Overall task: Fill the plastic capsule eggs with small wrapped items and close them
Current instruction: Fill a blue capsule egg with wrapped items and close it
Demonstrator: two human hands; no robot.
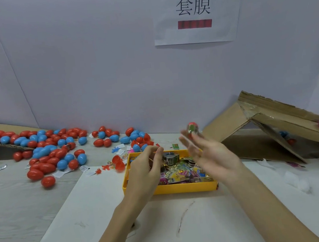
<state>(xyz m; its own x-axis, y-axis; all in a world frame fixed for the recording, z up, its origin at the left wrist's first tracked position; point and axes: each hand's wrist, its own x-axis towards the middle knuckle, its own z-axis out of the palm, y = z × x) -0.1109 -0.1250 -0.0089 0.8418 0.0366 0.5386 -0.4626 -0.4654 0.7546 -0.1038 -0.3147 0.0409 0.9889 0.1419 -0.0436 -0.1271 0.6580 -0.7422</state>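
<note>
Loose eggs (44, 153) are lying far left on the table (14, 209). Left hand (147, 168), fingers curled, is reaching into the yellow tray (175, 189) of packets (183, 171); hold unclear. Right hand (206, 151) is spreading open, blurred, a filled egg (192, 128) just above its fingertips. Cardboard (275, 118) is crowding the right edge.

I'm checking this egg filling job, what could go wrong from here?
The egg at the blurred right hand fingertips looks barely held, so it may fall short of the cardboard box. The left hand is over the yellow tray and could scatter packets.
</note>
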